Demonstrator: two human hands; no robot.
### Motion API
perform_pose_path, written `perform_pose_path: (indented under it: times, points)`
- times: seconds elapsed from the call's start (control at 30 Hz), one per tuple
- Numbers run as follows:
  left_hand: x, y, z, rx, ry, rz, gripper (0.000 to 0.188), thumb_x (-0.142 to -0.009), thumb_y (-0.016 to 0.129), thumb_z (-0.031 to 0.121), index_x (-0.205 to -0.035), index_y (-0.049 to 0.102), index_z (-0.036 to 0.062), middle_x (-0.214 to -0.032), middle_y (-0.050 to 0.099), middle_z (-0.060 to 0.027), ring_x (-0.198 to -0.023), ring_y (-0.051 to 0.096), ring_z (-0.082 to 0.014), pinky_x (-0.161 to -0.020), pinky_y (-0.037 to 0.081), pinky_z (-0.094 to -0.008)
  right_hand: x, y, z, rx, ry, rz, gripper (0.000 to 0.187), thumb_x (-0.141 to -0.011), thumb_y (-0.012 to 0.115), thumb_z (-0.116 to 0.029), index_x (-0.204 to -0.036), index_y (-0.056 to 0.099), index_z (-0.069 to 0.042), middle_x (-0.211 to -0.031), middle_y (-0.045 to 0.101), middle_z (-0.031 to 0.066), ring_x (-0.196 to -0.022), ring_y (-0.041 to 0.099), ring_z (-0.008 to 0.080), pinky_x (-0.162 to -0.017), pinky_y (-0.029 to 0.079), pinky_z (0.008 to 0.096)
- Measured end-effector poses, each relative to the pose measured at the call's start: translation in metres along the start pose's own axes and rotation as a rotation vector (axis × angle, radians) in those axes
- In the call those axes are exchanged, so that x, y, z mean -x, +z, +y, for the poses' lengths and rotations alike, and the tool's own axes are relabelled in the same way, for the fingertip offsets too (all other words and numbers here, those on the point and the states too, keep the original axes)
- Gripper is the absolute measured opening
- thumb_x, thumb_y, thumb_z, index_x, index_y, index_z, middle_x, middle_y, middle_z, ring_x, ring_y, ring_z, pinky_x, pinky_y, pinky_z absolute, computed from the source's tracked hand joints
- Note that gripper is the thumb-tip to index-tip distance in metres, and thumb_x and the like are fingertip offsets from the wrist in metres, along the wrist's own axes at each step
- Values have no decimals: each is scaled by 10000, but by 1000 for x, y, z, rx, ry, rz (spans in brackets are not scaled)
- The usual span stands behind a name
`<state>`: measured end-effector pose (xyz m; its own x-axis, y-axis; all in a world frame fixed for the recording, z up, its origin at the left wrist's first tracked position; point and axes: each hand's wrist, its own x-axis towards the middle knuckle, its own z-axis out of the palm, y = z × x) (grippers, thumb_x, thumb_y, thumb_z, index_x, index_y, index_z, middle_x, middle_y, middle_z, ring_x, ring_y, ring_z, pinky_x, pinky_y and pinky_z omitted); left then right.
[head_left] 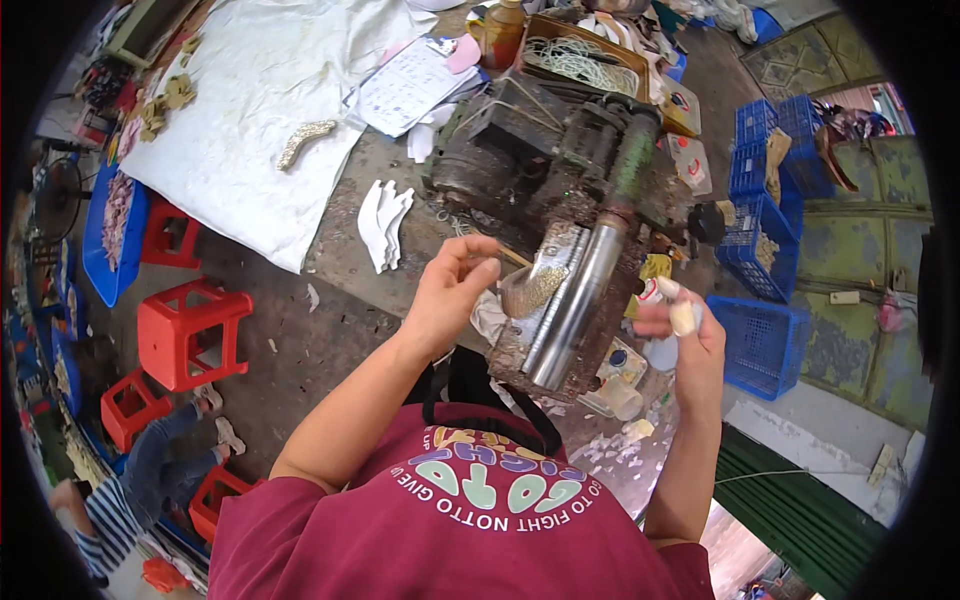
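The left hand [448, 295] is held raised, its thumb and fingertips pinched together on a thin pale stick [508, 256] that runs from the fingertips toward the grimy roller machine [560, 220]. Just beyond those fingertips a curved, glittery sole-shaped piece [532, 290] is seen lying against the machine's shiny metal rollers [580, 300]. The right hand [690, 335] is held on the far side of the rollers, its fingers wrapped in pale tape and bent loosely; whether anything is gripped by them cannot be told. A blue plastic crate [765, 340] stands just outside the right fingers. Well ahead of the left fingers a stack of white cut-out pieces [383, 222] lies on the bench, beside a white sheet [250, 110]. Red stools [190, 330] are seen below the left fingers.
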<state>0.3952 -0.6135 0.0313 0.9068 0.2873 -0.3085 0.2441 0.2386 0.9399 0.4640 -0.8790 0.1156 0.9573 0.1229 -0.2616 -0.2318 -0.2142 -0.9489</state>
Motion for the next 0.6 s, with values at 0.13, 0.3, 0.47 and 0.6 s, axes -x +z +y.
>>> perform_pose_path:
  times: [0.13, 0.3, 0.47, 0.6]
  points:
    - [3, -29, -17, -433, 485, -30, 458, -754, 633, 18, -1194, 521, 84, -1330, 416, -184, -1179, 471, -303, -949, 411, -379, 17, -15, 12, -193, 285, -10, 317, -969, 467, -351, -1075, 566, -70, -529, 442, 11, -382, 389, 95, -418, 403, 275]
    - [4, -19, -30, -518, 637, -317, 446, -705, 638, -31, -1131, 547, 70, -1291, 486, -187, -1185, 495, -333, -964, 422, -384, 44, -28, 64, -495, 678, 15, 353, -925, 498, -440, -1021, 542, -104, -550, 439, 22, -385, 350, 99, -398, 371, 283]
    - [4, -21, -33, 298, -128, -42, 114, -851, 553, 41, -924, 600, -33, -827, 673, -86, -719, 659, -163, -675, 537, -285, 112, 6, 87, -582, 942, 29, 317, -913, 525, -401, -1015, 532, -102, -678, 560, 90, -490, 476, 162, -487, 430, 322]
    - [-38, -92, -50, 593, -350, 160, 290, -779, 465, 21, -1058, 481, -60, -854, 615, -144, -740, 656, -269, -639, 557, -366, 146, 21, 94, -663, 962, -66, 316, -898, 559, -369, -1009, 529, -74, -756, 589, 106, -607, 538, 191, -595, 457, 319]
